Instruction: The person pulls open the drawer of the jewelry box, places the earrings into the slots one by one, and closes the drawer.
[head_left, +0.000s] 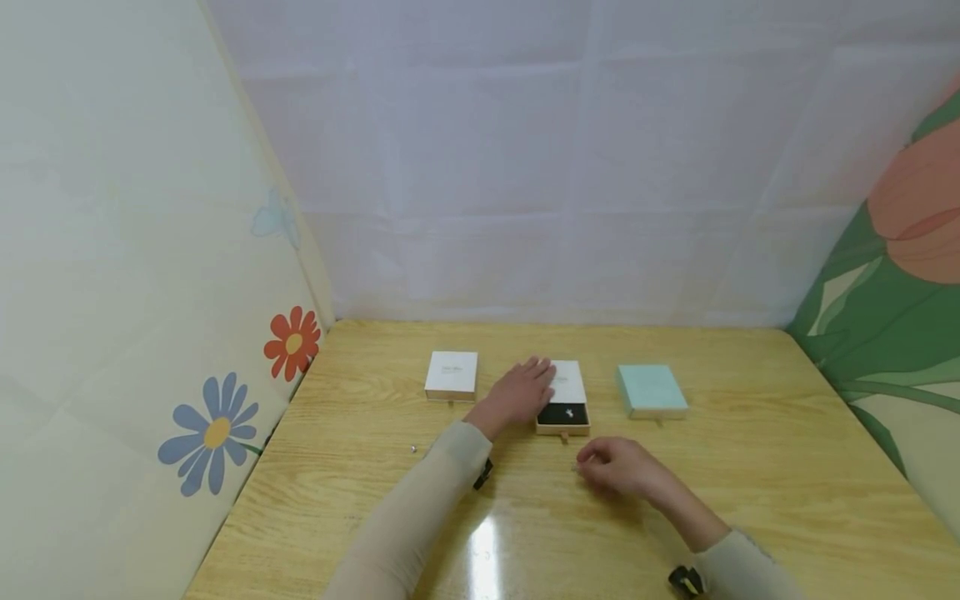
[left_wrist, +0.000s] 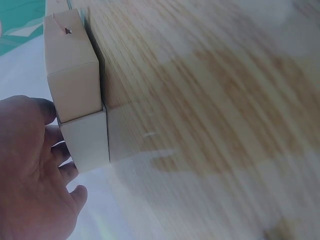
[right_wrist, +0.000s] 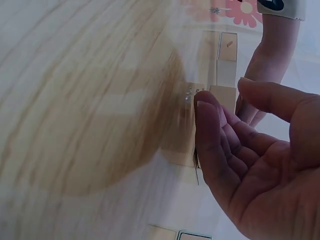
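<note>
A white slide-out jewellery box (head_left: 567,382) sits mid-table with its drawer pulled partly out. On the drawer's black lining lies a small silvery piece of jewellery (head_left: 570,413). My left hand (head_left: 521,390) rests on the box's cover with fingers extended; the left wrist view shows this hand (left_wrist: 30,170) along the box's white cover (left_wrist: 85,140). Just in front of the drawer, my right hand (head_left: 618,467) hovers low beside a tiny shiny piece (head_left: 575,467). In the right wrist view, its thumb and forefinger stand apart, and the sparkly piece (right_wrist: 188,94) shows beyond the fingertips.
To the left stands another white box (head_left: 452,375), closed; to the right is a closed mint-green box (head_left: 652,390). A tiny shiny piece (head_left: 413,449) lies on the wooden table (head_left: 322,500) left of my left forearm. White cloth (head_left: 480,208) hangs behind.
</note>
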